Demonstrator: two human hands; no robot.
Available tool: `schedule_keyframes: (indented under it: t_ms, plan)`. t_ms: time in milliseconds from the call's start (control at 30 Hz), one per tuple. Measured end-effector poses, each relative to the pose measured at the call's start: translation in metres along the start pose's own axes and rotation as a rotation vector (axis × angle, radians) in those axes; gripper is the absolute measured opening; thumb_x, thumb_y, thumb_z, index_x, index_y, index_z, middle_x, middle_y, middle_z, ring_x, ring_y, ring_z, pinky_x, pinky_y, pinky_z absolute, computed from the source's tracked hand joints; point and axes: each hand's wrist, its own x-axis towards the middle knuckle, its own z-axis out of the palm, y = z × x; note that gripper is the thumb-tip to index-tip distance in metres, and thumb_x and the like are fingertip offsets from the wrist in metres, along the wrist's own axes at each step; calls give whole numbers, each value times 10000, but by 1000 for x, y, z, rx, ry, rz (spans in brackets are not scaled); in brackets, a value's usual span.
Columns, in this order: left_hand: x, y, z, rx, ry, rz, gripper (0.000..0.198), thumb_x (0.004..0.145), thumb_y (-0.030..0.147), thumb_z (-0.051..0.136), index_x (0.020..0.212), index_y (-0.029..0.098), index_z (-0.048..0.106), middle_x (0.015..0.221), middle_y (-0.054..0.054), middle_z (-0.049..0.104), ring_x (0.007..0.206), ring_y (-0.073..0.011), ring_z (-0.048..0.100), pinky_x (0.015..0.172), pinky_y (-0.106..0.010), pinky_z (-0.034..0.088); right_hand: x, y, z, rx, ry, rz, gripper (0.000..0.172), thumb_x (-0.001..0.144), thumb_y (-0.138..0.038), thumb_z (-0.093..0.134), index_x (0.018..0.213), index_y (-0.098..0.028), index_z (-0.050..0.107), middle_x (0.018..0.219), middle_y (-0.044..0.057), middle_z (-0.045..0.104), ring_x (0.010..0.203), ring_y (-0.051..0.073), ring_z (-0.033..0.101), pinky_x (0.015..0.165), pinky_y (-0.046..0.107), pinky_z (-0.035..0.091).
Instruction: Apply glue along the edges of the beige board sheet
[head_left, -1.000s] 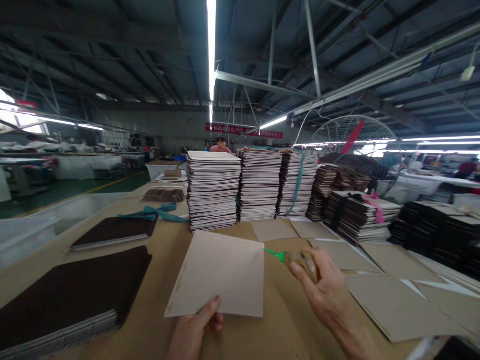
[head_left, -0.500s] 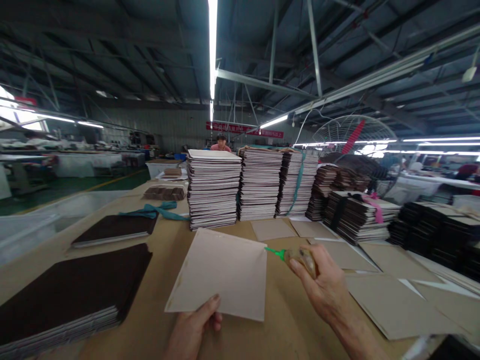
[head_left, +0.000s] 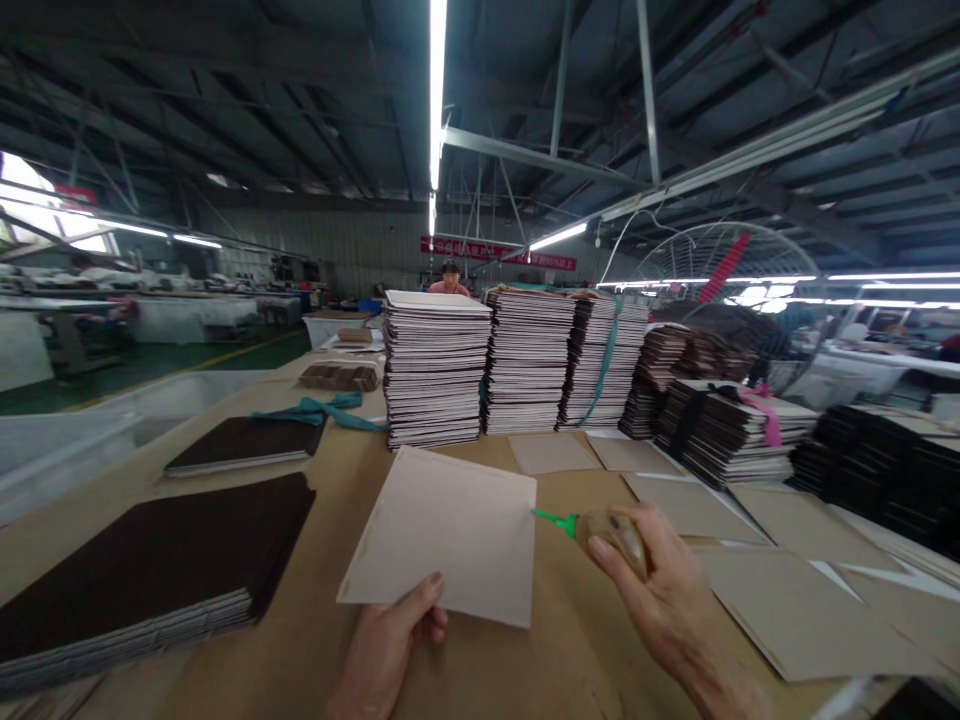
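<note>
My left hand (head_left: 386, 650) pinches the near edge of a pale square card (head_left: 450, 530) and holds it tilted above the brown table (head_left: 330, 640). My right hand (head_left: 660, 590) grips a small glue bottle (head_left: 611, 527) with a green nozzle. The nozzle tip touches the card's right edge.
Tall stacks of striped-edge sheets (head_left: 435, 370) stand just beyond the card. Dark brown covers (head_left: 142, 570) are piled at the left, with a teal strap (head_left: 322, 410) behind. Flat brown cards (head_left: 795, 610) lie at the right beside dark bundles (head_left: 720, 430). A person (head_left: 450, 278) works far behind.
The view has shifted slightly. The card tilted a little and the glue nozzle now meets its right edge; both hands keep their grips.
</note>
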Motion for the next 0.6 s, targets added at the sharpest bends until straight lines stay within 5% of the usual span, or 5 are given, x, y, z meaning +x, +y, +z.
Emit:
schedule_keyframes:
  t_ms: [200, 600]
  plan:
    - [4, -3, 3, -231, 42, -67, 401, 635, 506, 791, 670, 120, 690, 585, -30, 631, 563, -153, 558, 520, -240, 467, -4, 1, -2, 9, 101, 50, 292, 905, -493, 545, 1048, -239, 544, 911, -2, 566, 786, 178, 554, 662, 283, 429]
    - [2, 3, 6, -337, 57, -70, 388, 566, 444, 852, 681, 120, 672, 591, -8, 604, 533, -129, 544, 439, -210, 456, -37, 5, -1, 30, -243, 27, 212, 932, -450, 535, 1025, -260, 537, 895, -13, 582, 778, 161, 583, 646, 258, 458]
